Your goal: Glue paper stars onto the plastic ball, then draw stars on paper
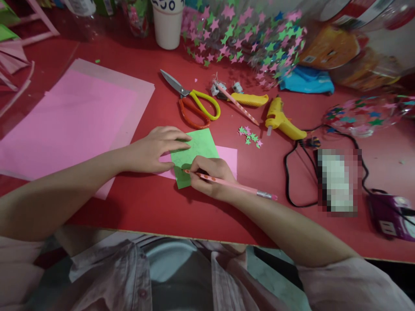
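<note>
1. Left hand [147, 152], fingers spread, should press the green paper [199, 144] flat at frame centre, over the pink paper [230, 159].
2. Right hand [214, 175] pinches the pencil [241, 187] near its tip; light, short strokes would mark cleanly.

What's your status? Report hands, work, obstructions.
Right hand grips slim pink pencil, tip at four-sided green paper sheet. Left hand at its left edge. No loose objects on sheet.

You have two pencils [238, 186] [240, 106], one green sheet [201, 147], one scissors [184, 92], one cutter [249, 99], one glue gun [281, 121]. Toward desk's [139, 211] far edge: one cup [167, 26], one blue packet [306, 80].
</note>
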The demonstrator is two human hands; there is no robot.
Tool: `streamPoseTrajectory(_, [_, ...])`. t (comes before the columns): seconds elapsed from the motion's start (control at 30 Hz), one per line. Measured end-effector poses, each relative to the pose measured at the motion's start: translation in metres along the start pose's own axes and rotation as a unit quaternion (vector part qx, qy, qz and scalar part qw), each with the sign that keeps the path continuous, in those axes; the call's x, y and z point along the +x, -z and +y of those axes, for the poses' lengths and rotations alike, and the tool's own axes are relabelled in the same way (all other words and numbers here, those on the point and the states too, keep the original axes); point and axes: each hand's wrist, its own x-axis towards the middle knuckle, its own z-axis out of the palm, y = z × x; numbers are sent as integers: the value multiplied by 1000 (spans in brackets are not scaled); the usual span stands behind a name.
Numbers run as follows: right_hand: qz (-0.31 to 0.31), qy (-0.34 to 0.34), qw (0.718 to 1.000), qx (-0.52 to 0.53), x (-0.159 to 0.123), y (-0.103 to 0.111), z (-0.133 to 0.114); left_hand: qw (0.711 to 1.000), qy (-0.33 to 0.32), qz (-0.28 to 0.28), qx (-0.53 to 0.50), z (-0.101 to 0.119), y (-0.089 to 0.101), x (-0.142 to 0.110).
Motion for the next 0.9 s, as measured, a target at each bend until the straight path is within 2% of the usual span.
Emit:
streamPoseTrajectory(0.17, [17, -21, 1000, 0, -1, -1, 0, 1000, -4, 1, 2, -1, 0, 0])
streamPoseTrajectory(0.47, [40, -4, 999, 15, -1, 1, -1, 1000, -5, 6, 0, 0, -1, 0])
streamPoseTrajectory(0.67, [-1, 36, 999, 13, 0, 3, 1, 1000, -2, 3, -6, 0, -1, 0])
streamPoseTrajectory(0.9, [-11, 101, 995, 0, -1, 1, 3, 1000, -2, 6, 0, 0, -1, 0])
